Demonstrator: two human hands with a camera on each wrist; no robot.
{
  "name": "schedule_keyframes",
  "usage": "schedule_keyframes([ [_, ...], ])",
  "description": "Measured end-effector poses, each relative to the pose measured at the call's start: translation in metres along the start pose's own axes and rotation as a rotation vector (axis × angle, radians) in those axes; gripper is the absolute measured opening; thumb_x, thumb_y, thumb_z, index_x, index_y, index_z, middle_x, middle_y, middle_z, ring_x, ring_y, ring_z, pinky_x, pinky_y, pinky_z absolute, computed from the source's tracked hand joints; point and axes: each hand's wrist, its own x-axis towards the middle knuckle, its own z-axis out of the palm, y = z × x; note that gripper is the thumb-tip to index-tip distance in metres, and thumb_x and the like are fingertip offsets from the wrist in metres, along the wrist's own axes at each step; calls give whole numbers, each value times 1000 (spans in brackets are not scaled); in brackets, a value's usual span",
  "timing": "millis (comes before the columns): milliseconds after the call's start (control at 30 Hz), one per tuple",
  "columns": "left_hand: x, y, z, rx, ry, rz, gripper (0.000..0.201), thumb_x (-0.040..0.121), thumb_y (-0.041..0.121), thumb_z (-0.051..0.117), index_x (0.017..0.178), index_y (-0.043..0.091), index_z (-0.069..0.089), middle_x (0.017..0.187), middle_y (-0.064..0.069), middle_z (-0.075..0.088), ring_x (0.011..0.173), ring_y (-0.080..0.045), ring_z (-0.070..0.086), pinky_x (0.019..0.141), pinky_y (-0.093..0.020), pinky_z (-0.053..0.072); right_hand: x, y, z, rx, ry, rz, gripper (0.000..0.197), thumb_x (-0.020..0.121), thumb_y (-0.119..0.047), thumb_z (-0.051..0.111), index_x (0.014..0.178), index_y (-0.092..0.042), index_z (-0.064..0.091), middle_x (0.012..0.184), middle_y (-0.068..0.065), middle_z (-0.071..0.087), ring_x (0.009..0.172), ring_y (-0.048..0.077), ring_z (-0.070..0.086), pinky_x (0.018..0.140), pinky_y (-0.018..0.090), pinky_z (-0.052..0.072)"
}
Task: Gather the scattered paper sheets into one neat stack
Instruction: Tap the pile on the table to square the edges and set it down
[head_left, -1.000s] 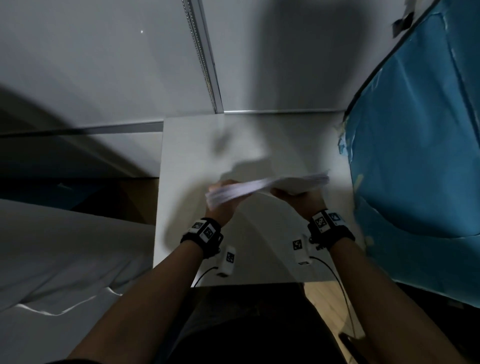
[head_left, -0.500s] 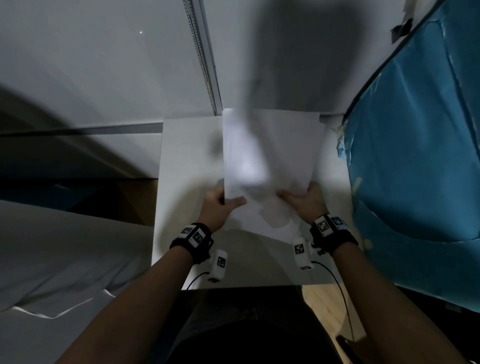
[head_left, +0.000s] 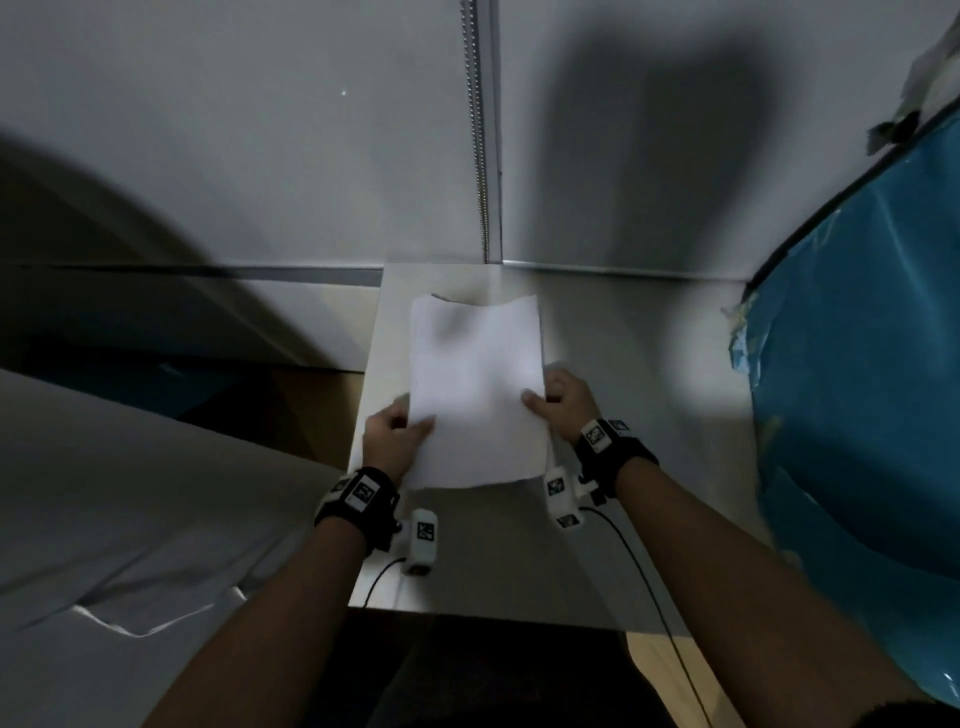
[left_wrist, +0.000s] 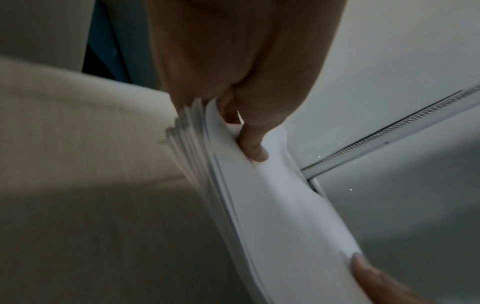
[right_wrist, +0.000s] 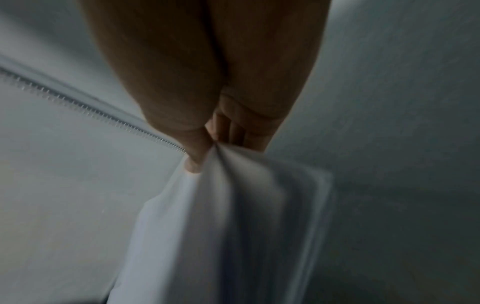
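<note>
Paper stack is pinched at both long edges over the table by the left hand and right hand, so fanned sheets could probably slide out crooked if either thumb grip gets loosened before it's set down.

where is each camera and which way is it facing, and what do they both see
Head: on the head, looking forward and down at the table; both forearms, the left hand and right hand hold the stack.
Left wrist: looks along the left hand; thumb on top of the stack, edges fanned.
Right wrist: looks along the right hand; thumb and fingers pinch the stack; blurred.
Shared: all three show the stack; all three also show the wall rail.
</note>
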Motion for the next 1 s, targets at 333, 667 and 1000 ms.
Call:
schedule_keyframes([
  [333, 81, 9, -26, 264, 108, -59, 51, 86, 19, 92, 129, 9, 67, 114, -5, 66, 109, -28, 63, 95, -35, 53, 58, -17, 70, -243, 67, 61, 30, 83, -24, 80, 91, -14, 53, 82, -1, 53, 70, 17, 51, 64, 25, 39],
  [667, 66, -9, -8, 477, 189, 56, 62, 93, 25, 81, 148, 3, 63, 139, -22, 59, 129, -40, 61, 114, -45, 51, 44, -11, 91, -332, 60, 157, 79, 82, -46, 73, 147, -12, 44, 143, 12, 35, 129, 37, 45, 107, 43, 46],
  [1000, 73, 3, -18, 583, 99, 20, 58, 97, 39, 73, 145, 8, 61, 138, -19, 63, 133, -42, 52, 109, -43, 45, 43, -21, 70, -296, -82, 170, 93, 84, -34, 77, 157, -7, 26, 155, 14, 23, 138, 34, 42, 114, 38, 39],
])
